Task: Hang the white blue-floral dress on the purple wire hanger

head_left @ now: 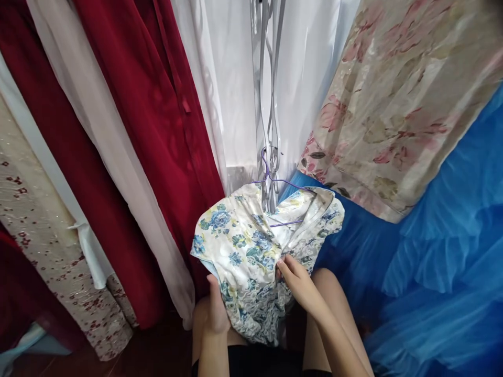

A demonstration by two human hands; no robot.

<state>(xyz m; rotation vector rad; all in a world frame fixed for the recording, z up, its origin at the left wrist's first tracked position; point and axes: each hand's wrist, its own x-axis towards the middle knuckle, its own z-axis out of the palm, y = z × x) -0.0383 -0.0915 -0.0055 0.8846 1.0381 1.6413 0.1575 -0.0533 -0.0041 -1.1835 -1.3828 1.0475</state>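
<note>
A short-sleeved floral top (pixel 239 251), cream with blue roses and green leaves, hangs from a thin purple hanger (pixel 288 183). Its neckline gapes at the front, and the lower part is gathered in folds between my knees. Thumb and fingers of my right hand (pixel 296 280) pinch the fabric at the front opening, below the neckline. At the top's left side, my left hand (pixel 217 309) rests against the edge under the sleeve. Its thumb points up, while the other fingers are hidden behind the cloth.
Long dark-red dresses (pixel 145 104) and a pale sequinned dress (pixel 43 230) hang on the left. White cloth (pixel 231 78) and a chain of grey hangers (pixel 269 89) stand ahead. On the right are a pink-flowered dress (pixel 396 120) and blue ruffled tulle (pixel 436 251).
</note>
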